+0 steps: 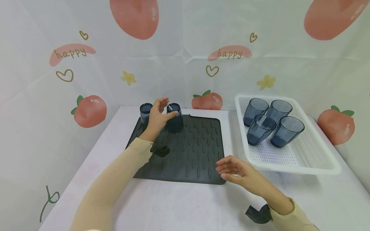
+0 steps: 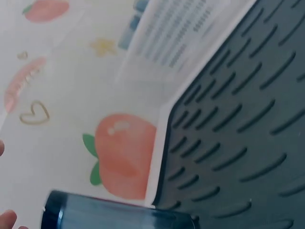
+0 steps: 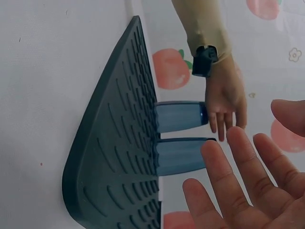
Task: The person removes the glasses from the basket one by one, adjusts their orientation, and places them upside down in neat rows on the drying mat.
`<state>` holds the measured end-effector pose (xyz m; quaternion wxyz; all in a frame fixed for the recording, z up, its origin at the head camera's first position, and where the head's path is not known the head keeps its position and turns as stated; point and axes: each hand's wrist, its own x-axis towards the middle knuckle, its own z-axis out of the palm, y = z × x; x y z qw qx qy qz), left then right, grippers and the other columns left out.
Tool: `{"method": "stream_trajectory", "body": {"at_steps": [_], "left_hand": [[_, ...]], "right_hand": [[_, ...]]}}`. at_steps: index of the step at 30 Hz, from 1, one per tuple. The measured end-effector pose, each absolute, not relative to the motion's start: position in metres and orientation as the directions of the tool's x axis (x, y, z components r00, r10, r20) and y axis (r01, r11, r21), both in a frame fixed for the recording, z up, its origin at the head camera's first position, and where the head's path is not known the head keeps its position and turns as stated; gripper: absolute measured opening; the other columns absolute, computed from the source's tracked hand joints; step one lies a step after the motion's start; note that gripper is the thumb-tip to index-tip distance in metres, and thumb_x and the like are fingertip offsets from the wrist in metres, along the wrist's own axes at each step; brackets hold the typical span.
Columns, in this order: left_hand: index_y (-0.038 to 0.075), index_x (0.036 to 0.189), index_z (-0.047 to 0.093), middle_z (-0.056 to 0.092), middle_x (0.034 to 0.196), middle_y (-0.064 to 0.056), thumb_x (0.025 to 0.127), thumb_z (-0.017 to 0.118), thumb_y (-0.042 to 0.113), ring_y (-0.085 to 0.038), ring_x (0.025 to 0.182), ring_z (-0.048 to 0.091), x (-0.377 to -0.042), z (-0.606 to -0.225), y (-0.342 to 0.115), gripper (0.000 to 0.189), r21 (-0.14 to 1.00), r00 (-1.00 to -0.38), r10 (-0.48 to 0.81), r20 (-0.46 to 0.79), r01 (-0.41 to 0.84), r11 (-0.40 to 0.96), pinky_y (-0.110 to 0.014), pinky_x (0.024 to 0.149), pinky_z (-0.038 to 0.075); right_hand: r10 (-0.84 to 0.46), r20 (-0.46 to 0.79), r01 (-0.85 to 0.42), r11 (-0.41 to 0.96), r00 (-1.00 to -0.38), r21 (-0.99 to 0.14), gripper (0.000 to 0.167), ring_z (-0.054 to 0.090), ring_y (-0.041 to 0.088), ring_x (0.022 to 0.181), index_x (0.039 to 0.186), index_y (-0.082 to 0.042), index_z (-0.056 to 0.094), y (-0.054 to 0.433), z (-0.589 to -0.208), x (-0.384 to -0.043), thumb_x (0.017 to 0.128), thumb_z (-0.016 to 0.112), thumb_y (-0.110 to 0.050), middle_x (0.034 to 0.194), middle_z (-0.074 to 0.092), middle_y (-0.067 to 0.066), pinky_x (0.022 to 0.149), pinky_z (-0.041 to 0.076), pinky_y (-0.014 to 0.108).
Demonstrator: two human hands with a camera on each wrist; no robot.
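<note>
"As the left hand hangs with fingers parted, holding nothing, where's the glass?"

"Just to that hand's right! Touching? Can't tell. Long axis vertical, mouth down on the mat."

"And the right hand?"

"Empty too, fingers loosely apart, and farther off: from there the glass lies well ahead and leftward."

"Its looks?"

"Smoky blue, see-through, tapering up to a dark base!"

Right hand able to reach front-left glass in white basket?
Likely yes: the right hand is empty and nothing covers the front-left glass; only the rim of the white basket lies between.
</note>
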<state>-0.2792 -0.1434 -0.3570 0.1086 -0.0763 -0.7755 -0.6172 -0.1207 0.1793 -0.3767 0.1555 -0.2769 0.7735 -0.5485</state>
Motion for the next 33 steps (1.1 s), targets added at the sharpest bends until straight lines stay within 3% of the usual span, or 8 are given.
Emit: {"method": "stream_trajectory", "body": {"at_steps": [6,15,22,33], "left_hand": [[0.009,0.141,0.042,0.046,0.144,-0.012,0.089,0.070,0.014,-0.025,0.135,0.042,-0.260,-0.354,-0.141,0.059,0.951,-0.963,0.088,0.256,0.267,0.155,-0.040,0.116,0.029],[0.002,0.140,0.042,0.049,0.140,-0.019,0.094,0.061,0.006,-0.029,0.126,0.053,-0.231,-0.360,-0.132,0.050,0.968,-0.915,0.337,0.223,0.248,0.033,-0.031,0.101,0.048],[0.008,0.132,0.052,0.059,0.127,-0.016,0.094,0.063,0.012,-0.020,0.113,0.061,-0.218,-0.366,-0.126,0.039,0.972,-0.877,0.458,0.143,0.212,0.101,-0.033,0.094,0.053],[-0.002,0.127,0.054,0.060,0.121,-0.023,0.094,0.063,0.009,-0.036,0.112,0.060,-0.199,-0.378,-0.118,0.036,0.959,-0.783,0.617,0.081,0.231,0.167,-0.031,0.089,0.053]], "right_hand": [[-0.602,0.063,-0.259,0.244,-0.796,-0.935,0.036,0.064,0.016,0.104,0.125,0.003,0.052,0.178,-0.376,-0.121,0.095,0.062,-0.013,0.116,0.062,0.023,0.086,0.053,0.025],[-0.589,0.046,-0.239,0.254,-0.807,-0.937,0.036,0.064,0.020,0.104,0.125,0.004,0.052,0.179,-0.377,-0.120,0.095,0.061,-0.014,0.116,0.062,0.024,0.085,0.053,0.024],[-0.579,0.038,-0.225,0.254,-0.814,-0.941,0.035,0.064,0.021,0.104,0.125,0.004,0.052,0.179,-0.377,-0.119,0.095,0.061,-0.014,0.115,0.062,0.025,0.085,0.053,0.024],[-0.584,0.054,-0.232,0.235,-0.810,-0.944,0.034,0.064,0.015,0.103,0.124,0.006,0.052,0.178,-0.375,-0.119,0.096,0.060,-0.011,0.114,0.061,0.026,0.085,0.053,0.023]]}}
